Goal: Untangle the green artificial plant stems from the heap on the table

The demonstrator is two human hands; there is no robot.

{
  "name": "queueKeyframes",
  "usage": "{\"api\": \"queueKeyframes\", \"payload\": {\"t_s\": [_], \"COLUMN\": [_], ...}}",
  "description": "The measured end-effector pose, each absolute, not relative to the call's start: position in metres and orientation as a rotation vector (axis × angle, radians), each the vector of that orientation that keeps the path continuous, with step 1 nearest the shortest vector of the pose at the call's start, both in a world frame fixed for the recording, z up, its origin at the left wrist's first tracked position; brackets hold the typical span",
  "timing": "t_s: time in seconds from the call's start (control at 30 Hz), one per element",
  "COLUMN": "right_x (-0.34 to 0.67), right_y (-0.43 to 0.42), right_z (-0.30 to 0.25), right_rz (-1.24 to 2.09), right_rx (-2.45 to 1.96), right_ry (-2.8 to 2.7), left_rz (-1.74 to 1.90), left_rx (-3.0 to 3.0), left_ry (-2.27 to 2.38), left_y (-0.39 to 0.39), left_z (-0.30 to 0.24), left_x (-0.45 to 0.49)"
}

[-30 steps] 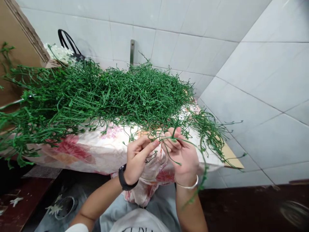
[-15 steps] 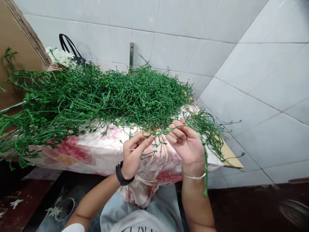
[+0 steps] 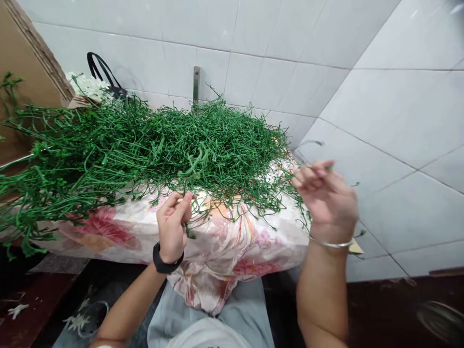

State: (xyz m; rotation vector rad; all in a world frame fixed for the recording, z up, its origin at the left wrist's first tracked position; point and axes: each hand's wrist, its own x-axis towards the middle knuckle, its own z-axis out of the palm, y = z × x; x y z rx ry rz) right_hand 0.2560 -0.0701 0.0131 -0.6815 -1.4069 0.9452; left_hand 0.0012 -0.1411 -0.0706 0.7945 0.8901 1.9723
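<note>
A big tangled heap of thin green plastic stems [image 3: 155, 145] lies on a table under a floral cloth [image 3: 224, 241]. My left hand [image 3: 173, 227], with a black watch on its wrist, is pinched on green stems at the heap's front edge. My right hand [image 3: 326, 198], wearing a silver bangle, is raised at the heap's right end beside the tiled wall. Its fingers are closed on a green stem that curves up above them.
White tiled walls [image 3: 391, 121] meet in a corner behind and to the right. A brown cardboard sheet [image 3: 21, 63] leans at the left, with white flowers [image 3: 87, 84] and a black bag handle [image 3: 99, 65] behind the heap. White flower pieces lie on the dark floor [image 3: 21, 309] at lower left.
My hands have moved apart. The right hand swung up and to the right with a stem, and the left hand shifted left and slightly up along the heap's edge.
</note>
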Motion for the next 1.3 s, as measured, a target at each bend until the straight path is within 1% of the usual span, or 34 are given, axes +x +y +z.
{"api": "queueKeyframes", "payload": {"t_s": [0.07, 0.2, 0.3, 0.4, 0.47, 0.53, 0.6, 0.67, 0.73, 0.87, 1.0, 1.1, 1.2, 1.3], "right_x": [0.245, 0.227, 0.225, 0.224, 0.221, 0.215, 0.205, 0.193, 0.180, 0.165, 0.166, 0.169, 0.171, 0.171], "right_y": [-0.065, -0.058, -0.055, -0.053, -0.053, -0.058, -0.067, -0.079, -0.090, -0.098, -0.094, -0.092, -0.090, -0.087], "right_z": [0.009, 0.002, 0.000, -0.002, -0.002, -0.002, -0.002, -0.001, -0.001, -0.004, -0.004, -0.003, -0.005, -0.009], "right_rz": [1.025, 0.863, 0.670, 0.356, 0.148, 0.060, 0.205, 0.493, 0.532, 0.391, 0.320, 0.227, 0.059, -0.110], "right_rx": [-0.823, -1.113, -1.273, -1.380, -1.363, -1.279, -1.155, -1.008, -0.947, -0.909, -0.877, -0.878, -0.874, -0.861], "right_ry": [-1.517, -1.798, -1.953, -2.064, -2.117, -2.082, -2.029, -2.054, -2.087, -2.075, -2.024, -2.014, -2.055, -2.113], "left_rz": [1.954, 1.879, 1.867, 1.841, 1.827, 1.825, 1.828, 1.826, 1.814, 1.835, 1.877, 1.739, 1.621, 1.732], "left_rx": [0.803, 0.869, 0.893, 0.937, 0.964, 0.976, 0.982, 0.995, 1.020, 1.073, 1.115, 1.241, 1.380, 1.472], "left_ry": [0.797, 0.664, 0.622, 0.588, 0.577, 0.562, 0.546, 0.541, 0.553, 0.594, 0.686, 0.812, 0.891, 0.948], "left_y": [-0.134, -0.122, -0.114, -0.108, -0.106, -0.106, -0.105, -0.105, -0.105, -0.104, -0.103, -0.103, -0.105, -0.106], "left_z": [-0.062, -0.042, -0.034, -0.029, -0.028, -0.026, -0.025, -0.023, -0.021, -0.017, -0.020, -0.026, -0.031, -0.034], "left_x": [0.002, 0.005, 0.008, 0.009, 0.011, 0.012, 0.014, 0.017, 0.019, 0.023, 0.021, 0.018, 0.018, 0.022]}}
